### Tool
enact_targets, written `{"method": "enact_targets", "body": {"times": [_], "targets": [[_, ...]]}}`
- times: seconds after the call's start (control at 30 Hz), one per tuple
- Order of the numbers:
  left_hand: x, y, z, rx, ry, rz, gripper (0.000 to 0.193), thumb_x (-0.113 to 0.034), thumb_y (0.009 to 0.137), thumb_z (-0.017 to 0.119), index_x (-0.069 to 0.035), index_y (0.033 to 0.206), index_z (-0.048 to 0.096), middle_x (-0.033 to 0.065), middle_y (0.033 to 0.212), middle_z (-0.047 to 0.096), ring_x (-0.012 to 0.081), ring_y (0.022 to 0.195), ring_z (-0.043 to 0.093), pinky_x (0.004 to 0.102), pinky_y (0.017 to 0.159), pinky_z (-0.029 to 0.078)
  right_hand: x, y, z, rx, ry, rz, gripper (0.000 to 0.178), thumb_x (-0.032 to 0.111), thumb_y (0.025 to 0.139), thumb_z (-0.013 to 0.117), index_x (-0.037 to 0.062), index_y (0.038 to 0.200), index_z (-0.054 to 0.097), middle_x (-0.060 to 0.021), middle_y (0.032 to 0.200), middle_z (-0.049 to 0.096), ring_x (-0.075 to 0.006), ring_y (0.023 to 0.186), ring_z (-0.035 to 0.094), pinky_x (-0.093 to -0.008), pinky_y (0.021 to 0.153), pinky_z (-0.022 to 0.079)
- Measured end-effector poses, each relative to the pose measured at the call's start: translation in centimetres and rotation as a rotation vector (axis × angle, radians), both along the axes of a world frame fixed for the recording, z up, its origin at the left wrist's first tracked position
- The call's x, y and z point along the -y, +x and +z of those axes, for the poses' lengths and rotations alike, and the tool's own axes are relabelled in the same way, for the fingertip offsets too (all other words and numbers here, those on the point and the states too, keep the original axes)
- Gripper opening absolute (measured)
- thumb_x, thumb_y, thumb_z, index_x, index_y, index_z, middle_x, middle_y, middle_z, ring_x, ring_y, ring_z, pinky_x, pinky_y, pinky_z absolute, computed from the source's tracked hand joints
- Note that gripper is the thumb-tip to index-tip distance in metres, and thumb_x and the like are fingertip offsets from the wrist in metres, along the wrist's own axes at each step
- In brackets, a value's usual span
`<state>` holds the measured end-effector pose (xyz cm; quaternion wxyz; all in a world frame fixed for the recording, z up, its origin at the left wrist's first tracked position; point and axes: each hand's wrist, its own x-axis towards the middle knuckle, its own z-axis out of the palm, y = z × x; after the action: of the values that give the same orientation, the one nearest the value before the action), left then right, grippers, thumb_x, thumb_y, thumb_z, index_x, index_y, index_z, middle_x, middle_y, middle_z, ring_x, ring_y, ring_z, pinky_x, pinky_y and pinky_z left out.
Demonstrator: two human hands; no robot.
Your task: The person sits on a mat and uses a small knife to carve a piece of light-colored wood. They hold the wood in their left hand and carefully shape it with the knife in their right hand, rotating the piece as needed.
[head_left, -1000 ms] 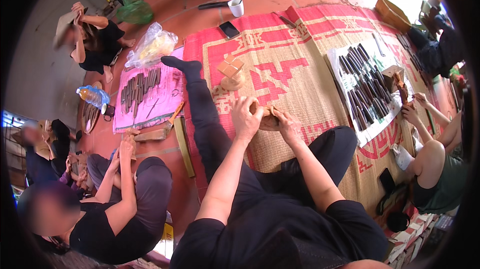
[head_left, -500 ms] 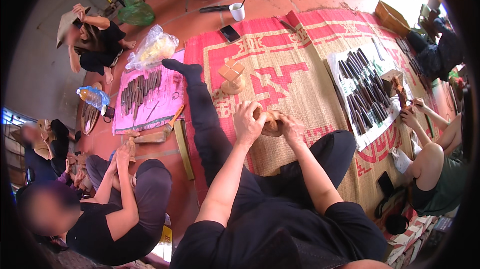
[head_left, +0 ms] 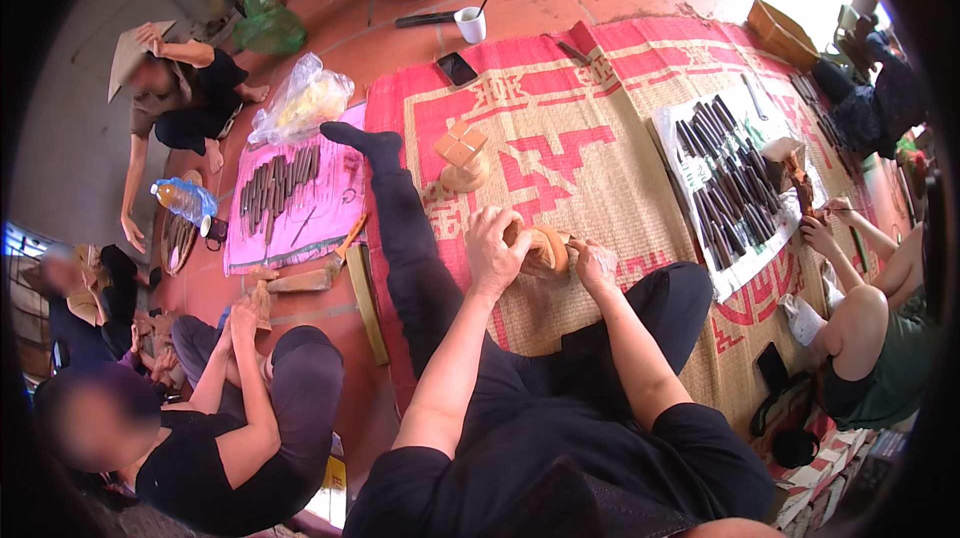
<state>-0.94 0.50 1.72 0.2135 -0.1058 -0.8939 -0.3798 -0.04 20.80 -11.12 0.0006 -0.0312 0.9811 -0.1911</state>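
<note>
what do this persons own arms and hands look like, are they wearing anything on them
The left hand and right hand are both ungloved, and no watch or bracelet shows on either wrist. The forearms are bare. The black top's left sleeve and right sleeve are short and look plain. Any ring would be too small to make out.

Smooth wood, rough straw

The carving [head_left: 546, 254] in the grip looks wooden; the mat [head_left: 526, 320] under it looks woven.
</note>
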Motion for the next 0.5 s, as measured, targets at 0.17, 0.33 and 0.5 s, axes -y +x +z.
{"method": "enact_targets", "body": {"times": [0.17, 0.33, 0.5], "targets": [[1.1, -0.2, -0.2, -0.01, 0.045, 0.02, 0.013, -0.014, 0.072, 0.071, -0.01, 0.082, 0.062, 0.0065, 0.086, 0.057, 0.0293, 0.089, 0.053, 0.0408, 0.083, 0.044, 3.0, 0.2, 3.3, -0.299, -0.096, -0.016, 0.028, 0.01, 0.087, 0.055, 0.0215, 0.107, 0.071, -0.0049, 0.098, 0.07, -0.028, 0.084, 0.068, -0.0387, 0.074, 0.054], [0.7, -0.1, 0.1, -0.015, 0.069, 0.003, 0.013, -0.014, 0.072, 0.069, -0.01, 0.082, 0.062, 0.0068, 0.087, 0.057, 0.0286, 0.089, 0.052, 0.0401, 0.082, 0.044, 0.2, -0.7, 2.7, -0.219, -0.285, -0.369, 0.027, 0.013, 0.096, 0.053, 0.0229, 0.118, 0.066, -0.0066, 0.104, 0.072, -0.0293, 0.082, 0.07, -0.0397, 0.069, 0.055], [0.5, -0.3, -0.1, 0.001, 0.066, 0.02, 0.015, -0.016, 0.073, 0.071, -0.009, 0.083, 0.062, 0.0064, 0.088, 0.057, 0.0287, 0.091, 0.054, 0.0406, 0.082, 0.046, 2.0, -0.9, 1.8, -0.383, -0.372, -0.142, 0.028, 0.014, 0.096, 0.055, 0.0221, 0.121, 0.063, -0.0107, 0.097, 0.072, -0.0304, 0.077, 0.069, -0.0408, 0.067, 0.054]]}}
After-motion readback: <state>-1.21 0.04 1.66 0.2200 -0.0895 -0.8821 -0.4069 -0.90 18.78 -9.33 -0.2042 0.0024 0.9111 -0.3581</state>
